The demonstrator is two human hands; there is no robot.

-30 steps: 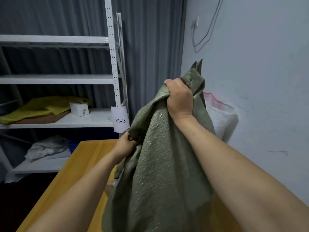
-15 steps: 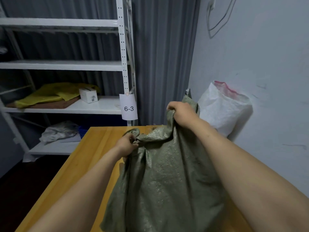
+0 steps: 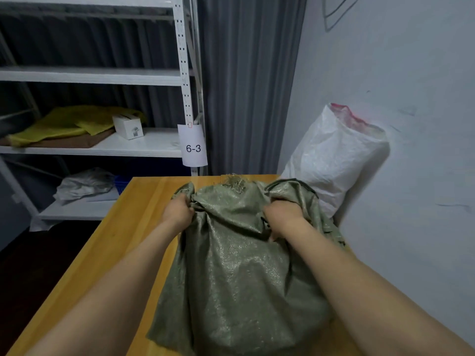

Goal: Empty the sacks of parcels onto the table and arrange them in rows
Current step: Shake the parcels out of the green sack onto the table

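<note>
Head view: left hand (image 3: 180,211) and right hand (image 3: 281,214) are each clutching bunched fabric of the green sack (image 3: 239,265), which is lying on the table (image 3: 123,240), likely getting purchase for upending it.

Both bare forearms reached forward; the left hand (image 3: 178,211) and right hand (image 3: 281,214) each gripped the sack (image 3: 231,265), fingers curled.

A yellow wooden table (image 3: 123,240) is seen stretching from near to far. Its right half is covered by a crumpled green woven sack (image 3: 239,273). A white sack (image 3: 334,163) is stood at the far right corner; whether it rests on the top cannot be told.
</note>
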